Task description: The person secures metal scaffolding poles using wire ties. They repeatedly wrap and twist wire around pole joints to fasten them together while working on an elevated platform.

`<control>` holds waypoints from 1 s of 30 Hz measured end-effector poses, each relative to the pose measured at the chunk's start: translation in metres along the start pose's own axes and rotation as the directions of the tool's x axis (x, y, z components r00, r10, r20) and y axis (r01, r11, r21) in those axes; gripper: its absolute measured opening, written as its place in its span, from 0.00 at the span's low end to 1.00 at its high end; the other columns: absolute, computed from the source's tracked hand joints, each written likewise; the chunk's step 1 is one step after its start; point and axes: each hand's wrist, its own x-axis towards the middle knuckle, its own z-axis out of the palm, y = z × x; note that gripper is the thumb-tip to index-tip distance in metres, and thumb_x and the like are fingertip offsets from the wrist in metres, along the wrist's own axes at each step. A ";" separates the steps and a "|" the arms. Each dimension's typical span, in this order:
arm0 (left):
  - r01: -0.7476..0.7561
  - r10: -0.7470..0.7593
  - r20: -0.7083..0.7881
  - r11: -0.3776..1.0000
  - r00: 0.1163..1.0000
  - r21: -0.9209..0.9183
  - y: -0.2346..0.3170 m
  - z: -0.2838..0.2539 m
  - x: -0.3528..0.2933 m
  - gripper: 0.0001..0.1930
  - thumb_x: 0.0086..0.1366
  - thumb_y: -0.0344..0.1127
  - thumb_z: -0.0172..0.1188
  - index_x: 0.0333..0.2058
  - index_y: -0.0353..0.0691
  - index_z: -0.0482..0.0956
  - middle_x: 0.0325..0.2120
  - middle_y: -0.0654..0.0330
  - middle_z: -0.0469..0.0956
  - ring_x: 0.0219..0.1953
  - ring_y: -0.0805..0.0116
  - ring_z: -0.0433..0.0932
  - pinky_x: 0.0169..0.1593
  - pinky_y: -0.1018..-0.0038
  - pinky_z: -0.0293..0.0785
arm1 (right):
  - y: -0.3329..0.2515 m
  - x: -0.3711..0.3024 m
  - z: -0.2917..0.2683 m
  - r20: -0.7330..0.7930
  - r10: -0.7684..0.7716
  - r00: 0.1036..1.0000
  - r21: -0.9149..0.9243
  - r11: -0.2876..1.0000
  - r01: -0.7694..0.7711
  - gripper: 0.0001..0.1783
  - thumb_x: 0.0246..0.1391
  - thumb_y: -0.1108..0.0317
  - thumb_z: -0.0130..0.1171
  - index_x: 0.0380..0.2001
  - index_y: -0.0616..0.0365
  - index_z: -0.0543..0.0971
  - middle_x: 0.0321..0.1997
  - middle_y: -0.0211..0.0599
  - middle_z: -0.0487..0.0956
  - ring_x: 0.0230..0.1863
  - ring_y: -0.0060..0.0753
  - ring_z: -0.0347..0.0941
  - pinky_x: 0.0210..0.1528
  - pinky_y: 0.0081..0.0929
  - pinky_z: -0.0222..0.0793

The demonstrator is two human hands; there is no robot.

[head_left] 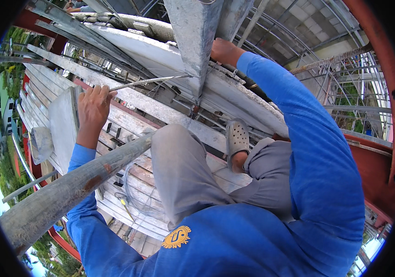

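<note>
My left hand (95, 106) is raised at the left, its fingers closed around one end of a thin grey rod (149, 81). The rod runs to the right, and its far end meets the lower part of a broad grey metal post (190, 39); whether it touches cannot be made out. My right hand (225, 51) is closed at the right edge of that post, with some fingers hidden behind it. Below the post lies a pale, rough-edged concrete ledge (248, 99).
A thick scaffold pipe (77, 187) slants past my left arm. Wooden planks (137, 184) lie beneath me, with coiled wire (135, 198) and a yellow-handled tool (126, 206). A whitish bucket (41, 144) stands left. Red steel beams (368, 161) and a deep drop with scaffolding lie right.
</note>
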 end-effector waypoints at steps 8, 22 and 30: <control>0.792 0.047 0.931 0.512 0.361 -0.333 -0.015 0.092 -0.042 0.30 0.82 0.58 0.43 0.25 0.42 0.71 0.15 0.59 0.68 0.19 0.63 0.73 0.25 0.60 0.69 | -0.014 -0.010 -0.030 -0.069 0.019 0.997 -0.012 1.000 -0.020 0.32 0.43 0.74 0.77 0.56 0.57 0.82 0.54 0.30 0.83 0.59 0.43 0.78 0.55 0.40 0.82; 0.571 -0.242 0.741 0.790 0.626 -0.224 0.013 0.130 -0.084 0.44 0.78 0.70 0.37 0.35 0.28 0.84 0.31 0.35 0.83 0.38 0.34 0.82 0.46 0.46 0.74 | -0.014 -0.006 -0.041 0.085 0.118 0.989 0.062 0.990 -0.124 0.37 0.40 0.73 0.79 0.59 0.53 0.81 0.54 0.28 0.83 0.62 0.42 0.76 0.61 0.43 0.79; 0.800 0.131 0.953 0.519 0.274 -0.302 -0.012 0.122 -0.082 0.36 0.77 0.70 0.45 0.43 0.35 0.78 0.24 0.56 0.72 0.28 0.65 0.69 0.34 0.63 0.66 | -0.028 -0.010 -0.065 0.115 0.172 0.978 0.127 0.974 -0.186 0.43 0.44 0.78 0.74 0.67 0.44 0.77 0.65 0.27 0.81 0.62 0.45 0.77 0.61 0.42 0.80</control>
